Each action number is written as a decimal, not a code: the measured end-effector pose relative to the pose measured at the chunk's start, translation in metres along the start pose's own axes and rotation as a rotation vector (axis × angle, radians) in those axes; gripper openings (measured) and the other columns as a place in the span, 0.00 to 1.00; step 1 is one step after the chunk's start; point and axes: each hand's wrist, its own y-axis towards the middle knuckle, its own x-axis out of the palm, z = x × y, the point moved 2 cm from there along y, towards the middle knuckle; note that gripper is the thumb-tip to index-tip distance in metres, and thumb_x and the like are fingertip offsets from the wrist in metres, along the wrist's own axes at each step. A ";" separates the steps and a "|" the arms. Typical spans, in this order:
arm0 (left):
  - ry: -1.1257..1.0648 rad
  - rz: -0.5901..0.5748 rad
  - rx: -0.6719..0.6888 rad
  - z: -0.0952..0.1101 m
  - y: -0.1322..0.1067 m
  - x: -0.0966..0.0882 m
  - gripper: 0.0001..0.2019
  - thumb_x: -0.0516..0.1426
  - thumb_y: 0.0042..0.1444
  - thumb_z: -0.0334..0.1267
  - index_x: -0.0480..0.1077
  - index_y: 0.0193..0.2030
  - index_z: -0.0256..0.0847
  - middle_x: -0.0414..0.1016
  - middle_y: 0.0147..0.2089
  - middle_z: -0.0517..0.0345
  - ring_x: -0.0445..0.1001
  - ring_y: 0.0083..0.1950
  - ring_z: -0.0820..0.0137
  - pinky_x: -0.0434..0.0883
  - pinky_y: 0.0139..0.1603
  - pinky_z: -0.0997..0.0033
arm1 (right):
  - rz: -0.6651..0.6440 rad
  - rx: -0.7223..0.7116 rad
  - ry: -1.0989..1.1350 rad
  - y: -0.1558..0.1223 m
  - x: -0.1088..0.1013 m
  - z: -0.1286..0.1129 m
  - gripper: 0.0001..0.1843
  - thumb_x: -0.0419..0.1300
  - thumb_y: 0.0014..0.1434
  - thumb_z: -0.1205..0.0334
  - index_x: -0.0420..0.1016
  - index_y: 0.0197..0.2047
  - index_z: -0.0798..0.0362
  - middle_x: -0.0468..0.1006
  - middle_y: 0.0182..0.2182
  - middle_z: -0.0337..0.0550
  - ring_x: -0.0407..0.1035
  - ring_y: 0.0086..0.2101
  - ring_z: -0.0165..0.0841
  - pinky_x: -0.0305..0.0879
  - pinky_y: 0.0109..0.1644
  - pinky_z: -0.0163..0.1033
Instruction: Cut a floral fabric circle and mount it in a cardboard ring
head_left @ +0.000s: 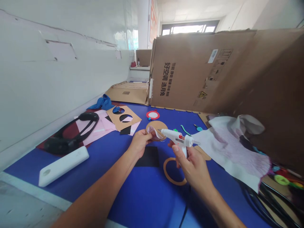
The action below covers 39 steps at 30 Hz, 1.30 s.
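Observation:
My right hand (190,163) grips a white glue gun (177,137) with a red trigger, its nozzle pointing left. The nozzle tip meets a round cardboard disc (156,126) that has a bit of pinkish fabric on its edge. My left hand (140,142) pinches that disc and fabric from the left. Both hands hover over a blue mat (99,177). Under them lie a black square (148,156) and a cardboard ring (169,172).
A cardboard sheet with round cut-outs (123,117), pink paper and a black headset (68,136) lie left. A white power bank (63,165) sits near the mat's front left. A red-and-white ring (153,114) lies behind. White-pink fabric (228,142) lies right, a large cardboard box (201,69) stands behind.

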 end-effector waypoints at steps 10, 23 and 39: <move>-0.005 -0.005 -0.007 0.000 -0.004 0.005 0.17 0.77 0.44 0.47 0.85 0.36 0.38 0.87 0.39 0.45 0.85 0.41 0.56 0.77 0.55 0.53 | 0.032 -0.075 -0.133 0.003 0.001 0.003 0.26 0.56 0.73 0.39 0.84 0.49 0.52 0.76 0.25 0.39 0.69 0.26 0.37 0.64 0.31 0.40; -0.006 -0.017 -0.011 0.001 -0.005 0.006 0.20 0.78 0.42 0.48 0.85 0.37 0.37 0.87 0.40 0.45 0.85 0.41 0.58 0.77 0.54 0.56 | 0.051 -0.137 -0.190 0.002 0.001 -0.005 0.23 0.56 0.73 0.41 0.83 0.45 0.51 0.75 0.21 0.38 0.69 0.25 0.39 0.64 0.31 0.41; -0.037 -0.015 0.014 0.001 -0.003 0.006 0.16 0.77 0.42 0.43 0.84 0.35 0.37 0.87 0.37 0.48 0.84 0.38 0.60 0.78 0.52 0.57 | 0.071 -0.193 -0.235 0.001 0.001 -0.009 0.23 0.55 0.74 0.43 0.81 0.40 0.50 0.73 0.22 0.38 0.65 0.24 0.38 0.60 0.31 0.41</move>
